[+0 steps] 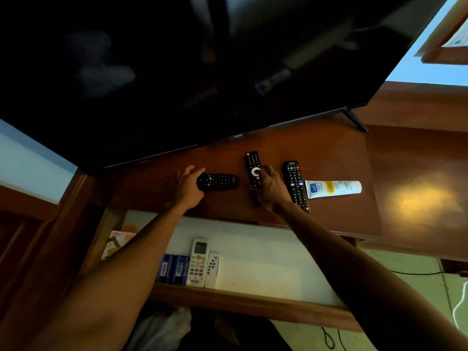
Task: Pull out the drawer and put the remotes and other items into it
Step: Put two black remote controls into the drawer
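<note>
The drawer (253, 302) stands pulled out below the wooden cabinet top (342, 153). Inside it lie a white air-conditioner remote (198, 262), a small white remote (212, 271) and two blue boxes (172, 268). On the top, my left hand (187, 187) closes around the left end of a short black remote (220, 182). My right hand (272, 188) grips a slim black remote with a white ring (253, 165). Right of it lies a long black remote (295, 183), and a white cream tube (333, 189) beside that.
A large dark television (177, 72) stands just behind the remotes, its foot (355, 120) at the right. Papers (117, 240) sit in the drawer's left corner. Cables (453, 292) run over the floor at the right.
</note>
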Motion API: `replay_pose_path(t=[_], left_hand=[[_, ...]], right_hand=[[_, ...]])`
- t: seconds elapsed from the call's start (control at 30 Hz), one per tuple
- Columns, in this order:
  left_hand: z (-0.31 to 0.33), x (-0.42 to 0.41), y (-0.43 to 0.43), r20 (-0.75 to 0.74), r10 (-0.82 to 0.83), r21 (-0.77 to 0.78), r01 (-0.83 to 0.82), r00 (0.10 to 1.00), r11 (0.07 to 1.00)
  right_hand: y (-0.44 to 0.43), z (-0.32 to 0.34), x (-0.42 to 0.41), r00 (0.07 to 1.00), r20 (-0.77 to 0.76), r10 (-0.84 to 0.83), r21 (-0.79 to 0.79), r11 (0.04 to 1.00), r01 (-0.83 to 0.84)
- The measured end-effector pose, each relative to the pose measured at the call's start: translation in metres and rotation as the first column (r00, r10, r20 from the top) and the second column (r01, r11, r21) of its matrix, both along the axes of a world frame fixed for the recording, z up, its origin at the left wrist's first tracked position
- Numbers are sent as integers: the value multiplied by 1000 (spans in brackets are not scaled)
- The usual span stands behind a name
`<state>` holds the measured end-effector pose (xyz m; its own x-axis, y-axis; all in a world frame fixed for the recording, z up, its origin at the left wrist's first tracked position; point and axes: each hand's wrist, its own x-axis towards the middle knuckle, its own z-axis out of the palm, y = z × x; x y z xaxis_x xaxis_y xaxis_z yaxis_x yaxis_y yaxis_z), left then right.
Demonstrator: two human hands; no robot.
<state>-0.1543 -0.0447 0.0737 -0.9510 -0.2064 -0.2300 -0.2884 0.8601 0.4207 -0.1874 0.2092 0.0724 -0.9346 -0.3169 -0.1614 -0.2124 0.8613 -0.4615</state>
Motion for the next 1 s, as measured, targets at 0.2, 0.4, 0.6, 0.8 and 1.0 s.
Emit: replay_pose_path(t=[0.2,0.4,0.6,0.8,1.0], left_hand=[[3,9,39,-93,349,41,-347,932,937],[-2,-7,64,-22,379,179,-369,925,912],[3,-22,66,-23,323,254,-307,946,917],[-3,-8,82,17,340,290,-330,940,899],[4,27,82,22,227,315,-222,974,923]], right_hand=[[-5,1,-4,997,67,-39,-15,999,40],[-2,-1,-1,997,65,-36,-17,999,37],[1,-2,10,998,54,-31,-23,999,32],[0,-7,30,999,35,-24,-25,999,25],[-5,-2,66,998,-1,-69,-43,997,69]])
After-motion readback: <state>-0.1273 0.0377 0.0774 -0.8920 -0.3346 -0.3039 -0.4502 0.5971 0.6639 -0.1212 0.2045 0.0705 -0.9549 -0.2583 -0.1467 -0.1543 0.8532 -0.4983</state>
